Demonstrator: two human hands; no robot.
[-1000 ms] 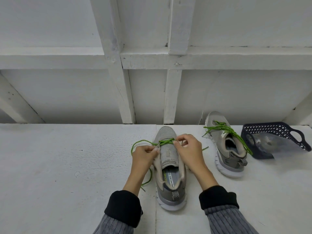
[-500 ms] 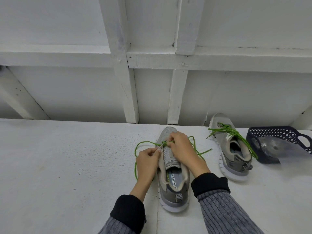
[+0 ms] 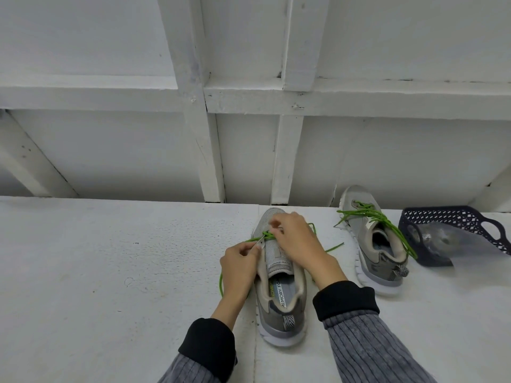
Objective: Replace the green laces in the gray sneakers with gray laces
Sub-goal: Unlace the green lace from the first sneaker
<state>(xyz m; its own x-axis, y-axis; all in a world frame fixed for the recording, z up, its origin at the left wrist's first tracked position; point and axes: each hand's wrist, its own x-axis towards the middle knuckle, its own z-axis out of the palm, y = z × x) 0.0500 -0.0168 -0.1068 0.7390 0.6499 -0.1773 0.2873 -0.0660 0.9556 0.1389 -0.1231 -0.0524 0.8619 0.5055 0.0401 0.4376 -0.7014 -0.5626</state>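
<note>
Left hand (image 3: 240,261): fingers pinched on the thin bright-green shoelace (image 3: 262,236), by the near gray mesh sneaker (image 3: 279,288). Right hand (image 3: 297,239): curled over the forefoot, fingertips gripping the same lace. Insole print: "MEMORY FOA", remainder hidden. Sneaker stands between both wrists on the white counter (image 3: 110,272).

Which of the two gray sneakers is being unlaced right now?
The near gray sneaker, between both hands, its green lace mostly pulled loose. The far gray sneaker beside the dark blue basket sits untouched.
</note>
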